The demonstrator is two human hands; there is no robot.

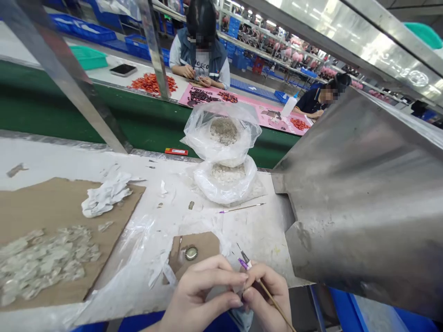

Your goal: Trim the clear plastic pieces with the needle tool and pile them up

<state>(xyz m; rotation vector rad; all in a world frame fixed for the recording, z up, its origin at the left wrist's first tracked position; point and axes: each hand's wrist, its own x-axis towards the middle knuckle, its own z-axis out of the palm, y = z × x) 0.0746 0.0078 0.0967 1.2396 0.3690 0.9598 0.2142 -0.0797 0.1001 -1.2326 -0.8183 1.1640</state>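
Note:
My left hand [204, 293] and my right hand [266, 297] meet low in the head view, fingertips together. They pinch a thin wooden stick [277, 304] near its purple-and-white tip [245, 261], and a fine point sticks up from that tip. The stick runs down past my right hand. Just left of my fingers, a small round metal cap [191, 253] lies on a cardboard scrap [204, 244]. A similar purple-tipped stick [241, 208] lies farther off on the white-crusted table [180, 207].
A stainless steel chute [363, 198] fills the right side, with a steel post [65, 74] at upper left. Whitish flakes [44, 263] lie on brown cardboard [44, 216], near a crumpled white cloth [105, 196]. Two plastic bags [221, 152] hold white material. Co-workers sit beyond at a pink-covered bench.

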